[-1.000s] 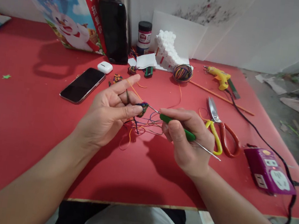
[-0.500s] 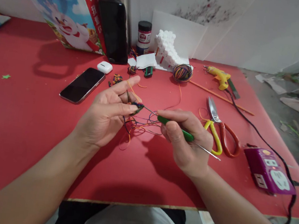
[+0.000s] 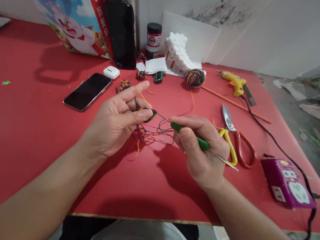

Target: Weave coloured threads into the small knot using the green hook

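Observation:
My left hand (image 3: 119,121) pinches a small dark multicoloured crochet piece (image 3: 152,116) between thumb and fingers, its index finger stretched out with an orange yarn strand running over it. Most of the piece is hidden behind the thumb. In my right hand (image 3: 203,148) is a crochet hook (image 3: 203,144) with a green handle, gripped like a pen. Its thin metal tip reaches the edge of the piece; whether it passes through a stitch I cannot tell. Loose yarn strands (image 3: 154,135) in orange and purple tangle on the table below. A multicoloured yarn ball (image 3: 194,78) lies farther back.
Scissors (image 3: 229,134), a yellow glue gun (image 3: 234,82) with its cord and a purple power strip (image 3: 288,182) lie on the right. At the left are a phone (image 3: 88,91), a white earbud case (image 3: 111,72) and a printed bag (image 3: 76,16). A jar (image 3: 153,40) stands behind.
My left thumb has slid forward over the crochet piece, covering more of it. My right hand with the hook has shifted very slightly to the right.

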`<action>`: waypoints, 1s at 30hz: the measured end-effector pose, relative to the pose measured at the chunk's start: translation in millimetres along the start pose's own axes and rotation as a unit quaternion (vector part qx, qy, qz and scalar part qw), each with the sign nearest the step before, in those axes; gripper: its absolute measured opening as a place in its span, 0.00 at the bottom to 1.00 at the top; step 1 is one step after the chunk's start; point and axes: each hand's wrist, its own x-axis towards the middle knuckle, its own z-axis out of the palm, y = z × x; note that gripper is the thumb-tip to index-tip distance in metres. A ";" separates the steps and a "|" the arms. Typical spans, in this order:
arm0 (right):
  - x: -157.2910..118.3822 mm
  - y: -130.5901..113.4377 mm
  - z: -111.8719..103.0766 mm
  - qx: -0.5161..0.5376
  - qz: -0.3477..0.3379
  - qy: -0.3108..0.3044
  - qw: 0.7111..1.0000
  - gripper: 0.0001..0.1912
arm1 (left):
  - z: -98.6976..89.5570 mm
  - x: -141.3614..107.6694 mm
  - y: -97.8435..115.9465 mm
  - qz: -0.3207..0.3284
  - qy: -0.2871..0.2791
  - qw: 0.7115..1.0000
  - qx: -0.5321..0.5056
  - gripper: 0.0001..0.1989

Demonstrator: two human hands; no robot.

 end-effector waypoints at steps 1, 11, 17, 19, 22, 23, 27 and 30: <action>-0.1 -0.1 0.0 0.001 -0.002 -0.001 1.000 0.08 | 0.1 0.3 0.0 0.004 0.001 1.000 0.002 0.28; 2.4 -4.8 -0.6 -0.022 -0.014 -0.026 0.999 0.07 | -2.9 -0.5 2.1 -0.006 0.002 1.000 0.018 0.27; 2.8 -3.4 -1.0 -0.022 -0.007 -0.023 0.999 0.07 | -3.6 0.3 2.1 0.011 -0.006 0.999 0.051 0.27; 2.7 -3.1 -1.1 -0.022 -0.002 -0.023 0.999 0.06 | -4.2 0.4 1.9 0.030 -0.011 0.997 0.073 0.27; 2.7 -3.5 -0.8 -0.015 0.005 -0.022 1.000 0.06 | -5.7 0.0 1.5 0.053 -0.019 0.993 0.107 0.27; 2.7 -3.7 -0.7 -0.012 0.007 -0.022 1.000 0.06 | -6.2 -0.3 1.3 0.058 -0.021 0.991 0.116 0.26; 2.9 -4.1 -0.8 -0.004 0.020 -0.026 0.999 0.07 | -8.2 -1.8 1.4 0.062 -0.025 0.986 0.153 0.15; 3.1 -4.6 -1.5 -0.007 0.024 -0.030 0.999 0.07 | -9.3 -2.3 2.1 0.053 -0.024 0.984 0.166 0.15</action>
